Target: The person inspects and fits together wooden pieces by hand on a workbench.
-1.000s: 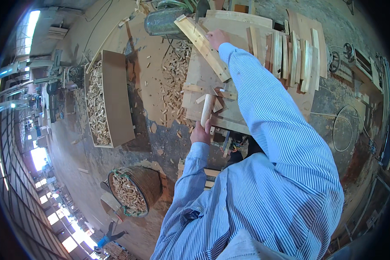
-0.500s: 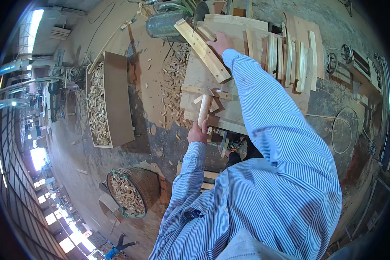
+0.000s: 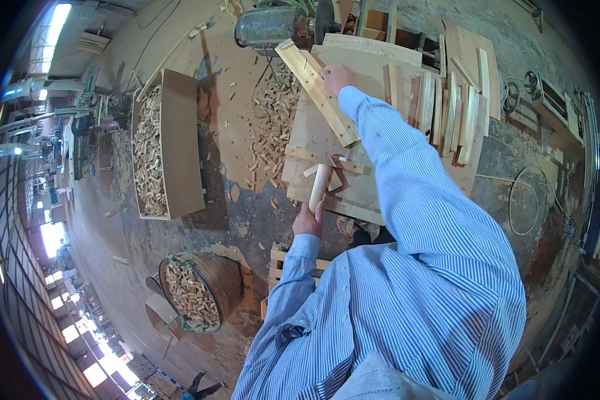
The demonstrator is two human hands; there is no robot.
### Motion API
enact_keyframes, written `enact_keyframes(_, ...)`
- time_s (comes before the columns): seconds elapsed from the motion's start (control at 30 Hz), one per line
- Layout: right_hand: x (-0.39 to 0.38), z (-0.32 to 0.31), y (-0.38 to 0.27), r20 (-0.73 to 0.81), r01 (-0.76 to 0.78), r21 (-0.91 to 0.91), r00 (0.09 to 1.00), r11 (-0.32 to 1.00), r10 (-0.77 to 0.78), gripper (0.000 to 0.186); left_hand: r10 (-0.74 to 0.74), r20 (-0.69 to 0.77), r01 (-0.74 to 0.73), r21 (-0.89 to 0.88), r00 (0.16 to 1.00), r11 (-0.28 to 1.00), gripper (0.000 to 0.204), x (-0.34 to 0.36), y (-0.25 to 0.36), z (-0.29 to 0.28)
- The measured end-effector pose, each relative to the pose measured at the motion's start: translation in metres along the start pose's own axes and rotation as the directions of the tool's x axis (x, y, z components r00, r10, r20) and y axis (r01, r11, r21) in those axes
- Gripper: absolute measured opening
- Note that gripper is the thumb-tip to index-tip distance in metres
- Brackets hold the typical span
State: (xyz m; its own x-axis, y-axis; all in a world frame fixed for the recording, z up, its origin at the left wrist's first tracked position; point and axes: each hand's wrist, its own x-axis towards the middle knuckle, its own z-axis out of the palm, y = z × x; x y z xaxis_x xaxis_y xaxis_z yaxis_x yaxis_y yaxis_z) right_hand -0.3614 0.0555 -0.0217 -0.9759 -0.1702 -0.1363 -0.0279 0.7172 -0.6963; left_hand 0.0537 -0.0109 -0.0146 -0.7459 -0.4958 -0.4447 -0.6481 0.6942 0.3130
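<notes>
Left fingers (image 3: 319,213) hug a stick (image 3: 319,187), right fingers' (image 3: 326,71) grip I can't tell; cut bits (image 3: 271,150) left of both, uncut strips (image 3: 470,127) right.

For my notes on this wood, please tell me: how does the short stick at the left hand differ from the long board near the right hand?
Length: the stick is much shorter than the long board.
Surface: the stick looks plain; the long board has dark spots.
Pose: the left hand has the stick in its grip; the long board lies slantwise over the work surface.
Both are pale wood.
</notes>
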Motion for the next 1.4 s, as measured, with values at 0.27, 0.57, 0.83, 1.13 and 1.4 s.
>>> enact_keyframes(0.27,0.033,0.002,-0.013,0.069,0.002,0.037,0.998,0.999,-0.004,0.027,-0.027,0.026,0.027,-0.007,0.999,1.000,0.055,-0.001,0.000,0.000)
enact_keyframes(0.57,0.075,-0.006,-0.007,0.024,0.026,0.036,0.999,0.999,-0.027,0.027,0.010,0.003,-0.010,-0.011,1.000,1.000,0.054,0.024,0.028,-0.003)
enact_keyframes(0.83,0.135,-0.020,0.001,-0.001,0.044,-0.030,0.999,0.999,-0.044,0.026,-0.013,0.012,0.013,-0.006,1.000,1.000,0.055,0.065,0.077,-0.012)
enact_keyframes(1.13,0.151,-0.022,0.021,0.028,0.079,-0.092,0.997,0.993,-0.077,0.034,-0.005,-0.018,0.004,-0.053,1.000,0.999,0.059,0.075,0.087,-0.010)
enact_keyframes(1.4,-0.016,-0.039,0.028,-0.032,0.185,0.264,0.983,0.946,-0.183,0.037,0.006,0.012,-0.005,-0.123,1.000,0.992,0.060,0.050,0.068,-0.020)
